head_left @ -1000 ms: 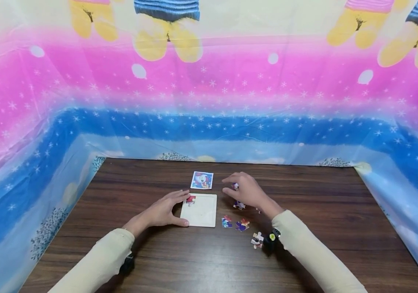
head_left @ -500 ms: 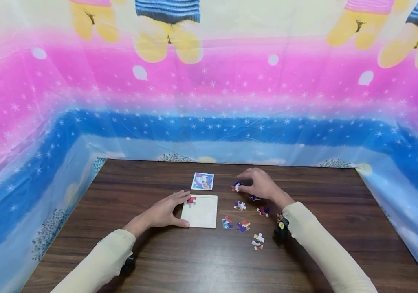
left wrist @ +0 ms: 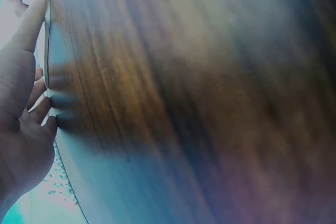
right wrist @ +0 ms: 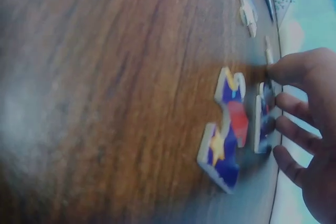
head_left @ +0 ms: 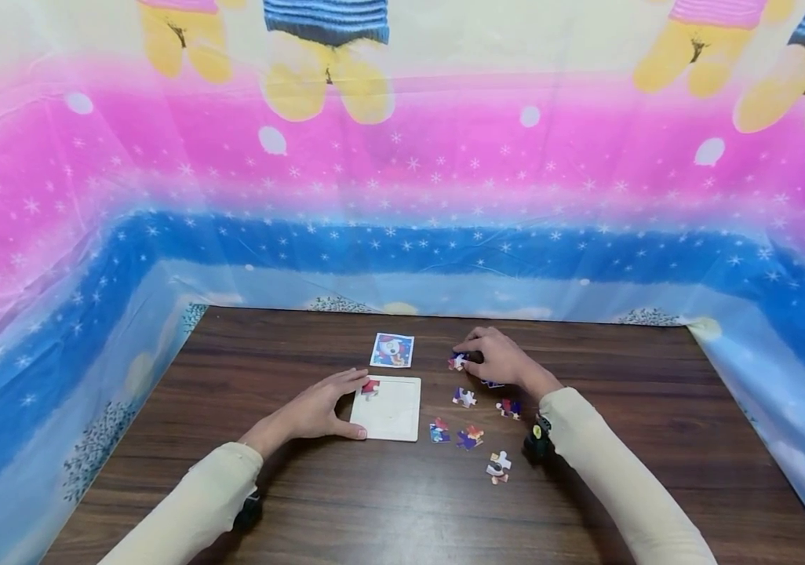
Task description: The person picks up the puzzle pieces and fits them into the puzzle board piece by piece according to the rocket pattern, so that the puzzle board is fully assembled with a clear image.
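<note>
My left hand (head_left: pixel 318 406) holds the white puzzle tray (head_left: pixel 395 420) by its left side, thumb at the near corner and fingers at the far one. One red puzzle piece (head_left: pixel 370 388) lies in the tray's upper left corner. To the right, my right hand (head_left: pixel 504 361) has its thumb and fingertips at a purple and white jigsaw piece (head_left: pixel 457 361), seemingly pinching it on the table. Another piece (head_left: pixel 493 384) is partly hidden under that hand. The right wrist view shows a purple piece with a yellow star (right wrist: pixel 223 148) close to the fingers.
A small picture card (head_left: pixel 392 351) lies behind the tray. More loose pieces lie right of the tray, among them a white one (head_left: pixel 464 397), a blue one (head_left: pixel 439 430), an orange and purple one (head_left: pixel 469 437) and a nearer one (head_left: pixel 498 468). Patterned cloth (head_left: pixel 402 251) surrounds the table.
My right hand moved right and lowered to the purple and white piece, then shifted slightly, uncovering pieces beneath the wrist. My left hand has stayed on the tray.
</note>
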### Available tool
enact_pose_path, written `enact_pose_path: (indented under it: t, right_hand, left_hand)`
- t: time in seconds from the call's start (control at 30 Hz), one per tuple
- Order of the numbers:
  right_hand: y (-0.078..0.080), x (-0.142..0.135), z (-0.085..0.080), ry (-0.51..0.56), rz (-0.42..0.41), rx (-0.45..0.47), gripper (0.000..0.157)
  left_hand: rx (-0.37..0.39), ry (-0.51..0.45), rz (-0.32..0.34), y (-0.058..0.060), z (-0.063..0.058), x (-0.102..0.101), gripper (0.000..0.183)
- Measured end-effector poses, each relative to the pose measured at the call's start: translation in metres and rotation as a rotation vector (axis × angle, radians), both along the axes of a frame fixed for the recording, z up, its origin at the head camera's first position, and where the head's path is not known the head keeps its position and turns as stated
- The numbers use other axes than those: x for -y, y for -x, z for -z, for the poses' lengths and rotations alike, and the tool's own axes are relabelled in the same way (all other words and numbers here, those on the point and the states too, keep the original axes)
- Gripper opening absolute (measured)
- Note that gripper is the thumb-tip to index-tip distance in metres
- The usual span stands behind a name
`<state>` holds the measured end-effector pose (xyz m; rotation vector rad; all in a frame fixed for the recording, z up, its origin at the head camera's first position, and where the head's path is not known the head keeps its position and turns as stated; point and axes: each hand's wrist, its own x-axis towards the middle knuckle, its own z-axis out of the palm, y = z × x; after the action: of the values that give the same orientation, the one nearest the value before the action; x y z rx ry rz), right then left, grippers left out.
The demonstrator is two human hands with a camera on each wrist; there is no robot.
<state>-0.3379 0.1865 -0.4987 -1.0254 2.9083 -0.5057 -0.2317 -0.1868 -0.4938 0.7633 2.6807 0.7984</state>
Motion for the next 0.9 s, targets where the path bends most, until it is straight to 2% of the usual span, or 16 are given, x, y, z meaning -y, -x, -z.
enact_pose_path:
  t: [0.17, 0.37, 0.67, 0.9]
  right_hand:
    - [-0.0016, -0.0006, 0.0006, 0.008, 0.018, -0.001, 0.031]
    - [-0.0022, -0.0047, 0.0025, 0.028, 0.088, 0.018, 0.04]
    - [-0.0041, -0.0075, 0.0, 0.017, 0.076, 0.031, 0.032]
    - [-0.0016, -0.007, -0.0023, -0.035, 0.035, -0.015, 0.033]
  left_hand:
    - [0.003, 0.0, -0.005, -0.0005, -0.0005, -0.0003, 0.096]
    - [0.007, 0.001, -0.004, -0.0002, -0.0009, -0.0002, 0.096]
    - [-0.007, -0.003, 0.002, -0.0009, 0.0008, -0.0011, 0.096]
    - [-0.011, -0.004, 0.0, -0.0005, 0.0014, -0.0003, 0.096]
